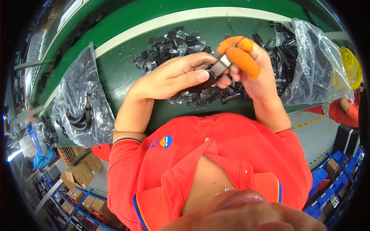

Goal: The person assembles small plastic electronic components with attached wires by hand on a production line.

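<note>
My left hand (181, 75) is wrapped around a dark curved plastic part (202, 84), its thumb pressed along the top. At the end of that part sits a shiny grey rectangular piece (221, 66). Orange finger covers are on two fingers of my right hand (248, 57), which closes in a pinch at the grey piece; some of its other fingertips touch the part from below. The exact join between the two pieces is hidden by my fingers. Behind my hands lies a heap of small black and clear plastic pieces (173, 46) on the green table (123, 73).
A clear plastic bag (83, 100) with black curved parts lies at the left. Another clear bag (314, 61) and a pile of black parts (279, 57) are at the right, near a yellow basket (351, 68). Another person's red sleeve (347, 113) shows at the far right.
</note>
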A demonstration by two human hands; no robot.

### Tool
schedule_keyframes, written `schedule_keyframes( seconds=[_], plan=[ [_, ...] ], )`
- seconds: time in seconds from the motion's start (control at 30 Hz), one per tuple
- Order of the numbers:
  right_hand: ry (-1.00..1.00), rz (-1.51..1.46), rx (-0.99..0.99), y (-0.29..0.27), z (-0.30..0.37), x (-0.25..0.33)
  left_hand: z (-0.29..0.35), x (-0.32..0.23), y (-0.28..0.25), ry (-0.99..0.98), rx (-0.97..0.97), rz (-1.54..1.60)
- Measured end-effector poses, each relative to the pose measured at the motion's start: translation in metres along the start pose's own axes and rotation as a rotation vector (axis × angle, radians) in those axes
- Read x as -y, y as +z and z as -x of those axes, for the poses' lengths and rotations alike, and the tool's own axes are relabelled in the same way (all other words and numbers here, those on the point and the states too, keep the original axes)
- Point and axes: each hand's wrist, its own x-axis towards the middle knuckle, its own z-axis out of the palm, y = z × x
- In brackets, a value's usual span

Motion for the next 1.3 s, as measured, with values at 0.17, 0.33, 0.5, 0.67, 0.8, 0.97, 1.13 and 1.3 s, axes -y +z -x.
schedule_keyframes(
  seconds=[0.17,0.33,0.5,0.67,0.8,0.97,1.13,1.3],
  plan=[
    [-0.113,0.133,-0.070,-0.046,-0.025,-0.013,0.007,-0.010,-0.014,0.170,-0.245,0.065],
    [-0.133,0.816,-0.225,-0.079,-0.046,-0.033,0.019,-0.014,-0.032,0.570,-0.561,0.229],
    [-0.275,1.331,-0.031,-0.088,-0.064,-0.059,0.011,-0.011,-0.026,0.556,-0.577,0.233],
    [-0.335,1.423,-0.042,-0.086,-0.071,-0.061,0.000,-0.013,-0.010,0.435,-0.622,0.137],
    [-0.040,0.523,-0.259,-0.044,-0.051,-0.032,-0.003,-0.008,-0.002,0.386,-0.665,0.008],
    [-0.172,0.032,-0.175,-0.002,-0.020,-0.023,-0.007,0.004,0.004,0.337,-0.671,-0.096],
    [-0.274,-0.177,-0.065,0.018,-0.009,-0.011,-0.007,0.004,0.012,0.323,-0.642,-0.087],
    [-0.456,0.000,-0.071,0.023,-0.013,-0.017,-0.005,0.011,0.012,0.382,-0.645,-0.200]
  ],
)
